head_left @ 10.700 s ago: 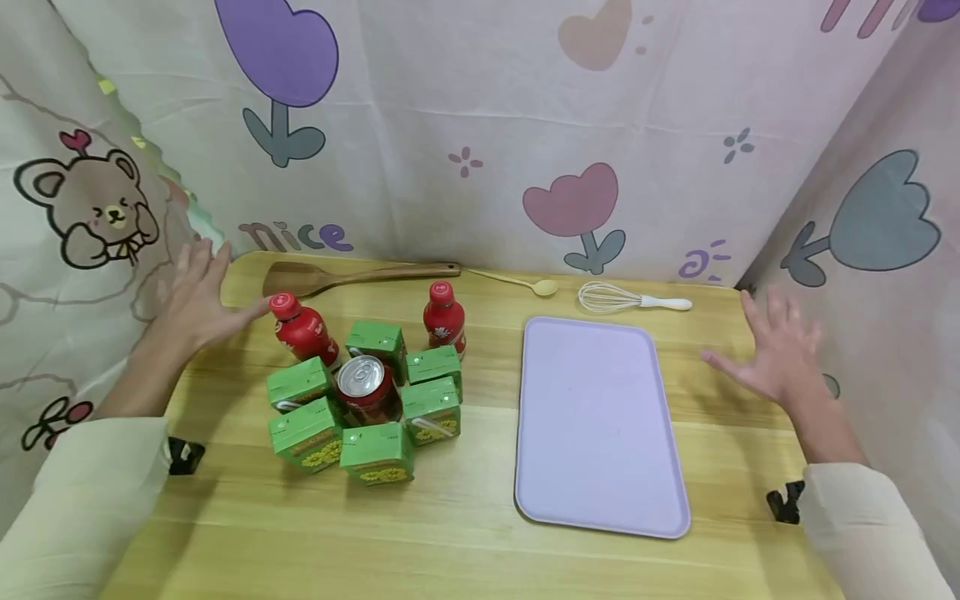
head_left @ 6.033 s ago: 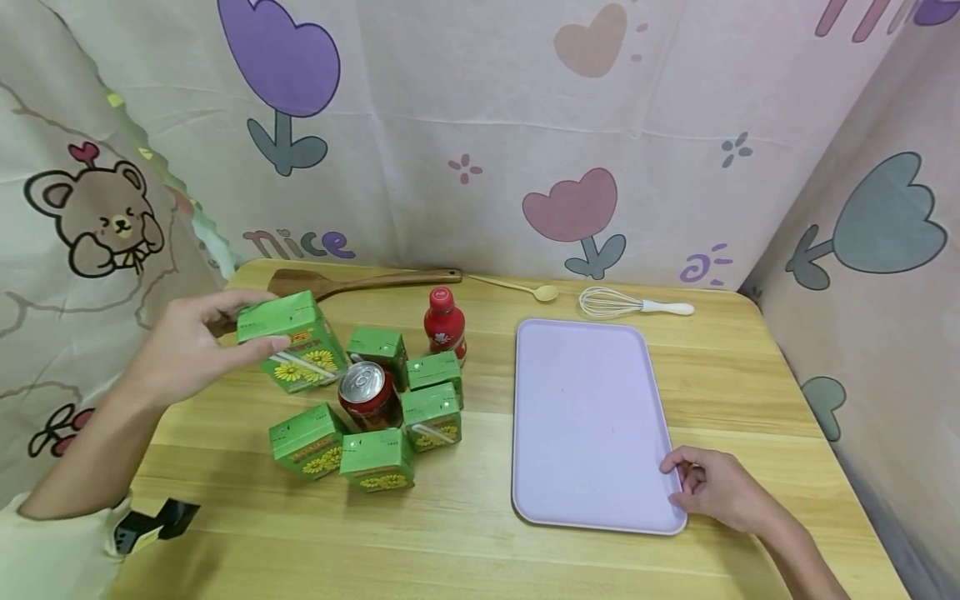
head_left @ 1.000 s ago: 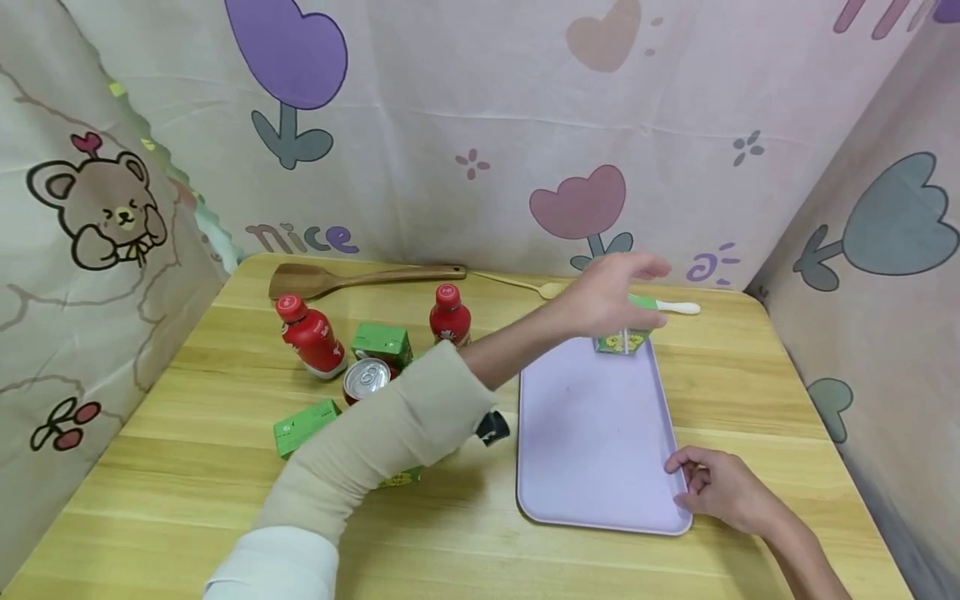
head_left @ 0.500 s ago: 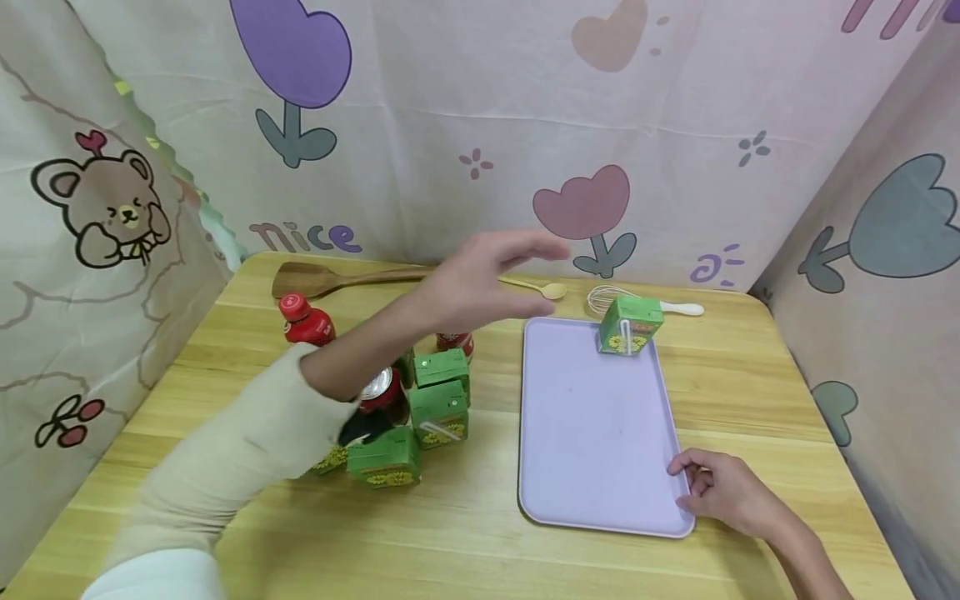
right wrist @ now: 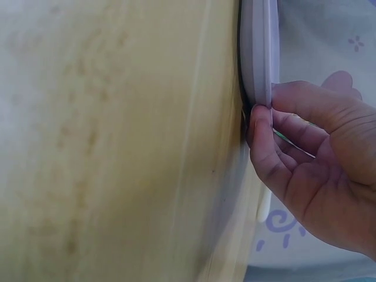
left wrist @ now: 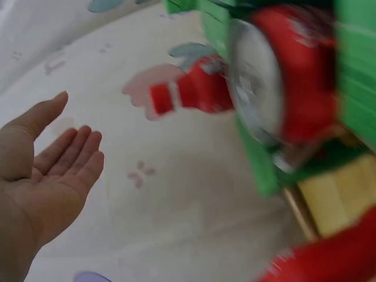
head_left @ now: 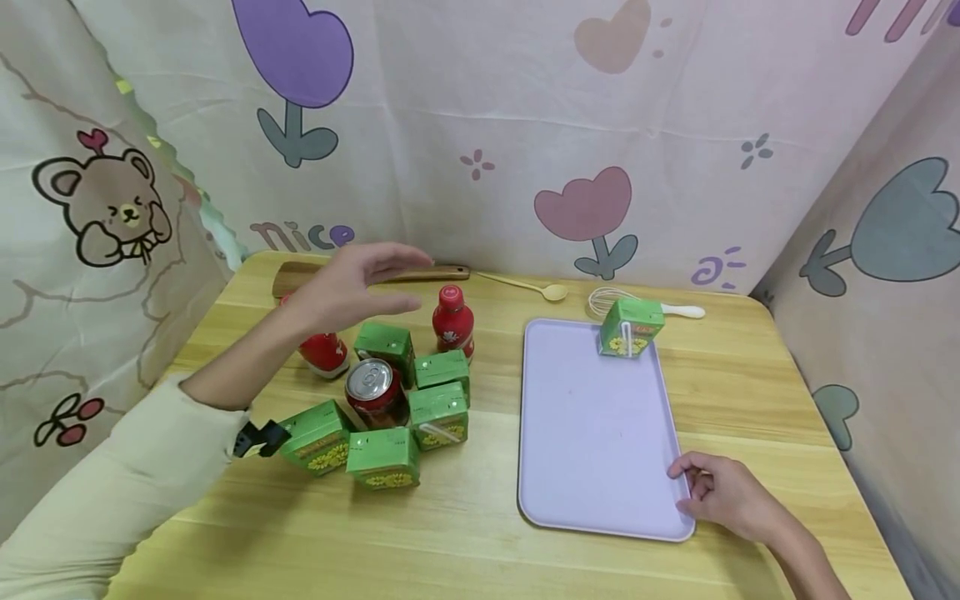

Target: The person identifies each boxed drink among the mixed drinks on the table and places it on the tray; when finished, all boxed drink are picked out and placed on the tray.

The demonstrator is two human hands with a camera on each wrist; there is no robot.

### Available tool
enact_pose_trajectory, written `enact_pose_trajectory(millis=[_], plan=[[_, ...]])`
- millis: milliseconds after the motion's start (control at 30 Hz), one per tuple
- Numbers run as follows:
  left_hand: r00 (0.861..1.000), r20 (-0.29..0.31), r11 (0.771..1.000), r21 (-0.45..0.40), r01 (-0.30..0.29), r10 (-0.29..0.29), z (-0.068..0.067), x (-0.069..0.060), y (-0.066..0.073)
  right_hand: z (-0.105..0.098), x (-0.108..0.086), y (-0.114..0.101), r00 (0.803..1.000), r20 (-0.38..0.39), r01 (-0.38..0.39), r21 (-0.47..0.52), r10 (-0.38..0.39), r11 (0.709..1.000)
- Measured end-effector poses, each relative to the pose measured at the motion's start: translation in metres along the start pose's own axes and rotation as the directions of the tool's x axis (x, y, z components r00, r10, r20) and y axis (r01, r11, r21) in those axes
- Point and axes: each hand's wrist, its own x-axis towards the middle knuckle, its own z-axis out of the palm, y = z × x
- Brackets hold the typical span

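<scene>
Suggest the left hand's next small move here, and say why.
Probably lower the left hand to the green carton behind the can: that hand is empty and near it, and another carton already sits on the tray, whose edge the right hand pinches.

Flat lilac tray (head_left: 600, 442), green carton (head_left: 632, 327), far corner

Green carton (head_left: 634, 327) now on tray (head_left: 592, 442)
</scene>
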Motion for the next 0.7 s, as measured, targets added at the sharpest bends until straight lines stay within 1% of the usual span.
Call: enact_pose_trajectory(millis=[100,133,200,333,433,533,700], plan=[[1.0,0.011,0.999,0.046,0.028,-0.029,-0.005,-0.009,-0.015,0.0,0.001,0.0,1.0,0.0,0.001,-0.006,-0.001,1.0],[0.999,0.013,0.998,0.048,0.035,-0.036,-0.005,-0.011,-0.02,0.0,0.001,0.0,1.0,-0.002,-0.005,-0.004,0.005,1.0],[0.999,0.018,0.998,0.054,0.041,-0.042,-0.005,-0.014,-0.03,0.0,0.002,0.0,1.0,-0.003,-0.012,-0.002,0.012,1.0],[0.998,0.044,0.997,0.066,0.043,-0.046,0.0,-0.019,-0.05,0.001,0.002,0.0,1.0,0.001,0.004,0.008,-0.004,1.0],[0.996,0.072,0.996,0.075,0.046,-0.052,0.004,-0.023,-0.06,0.001,0.001,-0.001,1.0,0.003,0.016,0.014,-0.016,1.0],[0.994,0.09,0.996,0.072,0.059,-0.065,0.007,-0.024,-0.067,0.001,0.001,-0.001,1.0,-0.001,0.01,0.012,-0.01,1.0],[0.991,0.101,0.99,0.122,0.072,-0.085,0.016,-0.025,-0.076,0.0,-0.001,0.0,1.0,-0.003,-0.004,0.0,0.004,1.0]])
